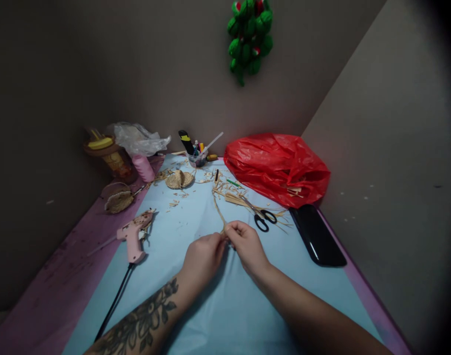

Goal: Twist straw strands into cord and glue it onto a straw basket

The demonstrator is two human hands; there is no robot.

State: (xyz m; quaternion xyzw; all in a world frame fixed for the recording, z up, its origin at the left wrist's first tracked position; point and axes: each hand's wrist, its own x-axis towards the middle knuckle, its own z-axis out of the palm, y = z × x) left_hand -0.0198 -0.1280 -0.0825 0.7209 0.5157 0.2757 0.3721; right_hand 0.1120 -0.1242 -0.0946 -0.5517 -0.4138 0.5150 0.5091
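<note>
My left hand (205, 254) and my right hand (246, 242) meet over the middle of the blue sheet. Both are closed, pinching a thin braided straw cord (218, 209) between their fingertips. From the pinch the cord runs away from me toward loose straw scraps. Its near end is hidden by my fingers. Just beyond my right hand, black-handled scissors (262, 220) rest by a bundle of flat straw strips (235, 199). A small woven straw hat-like piece (179, 180) sits farther back to the left.
A pink glue gun (133, 237) with a black cord lies left, near a small woven basket (119, 201). Behind are a pink thread spool (144, 168) and a cup of pens and tools (197, 158). A red plastic bag (277, 165) and black tray-like object (317, 235) are right.
</note>
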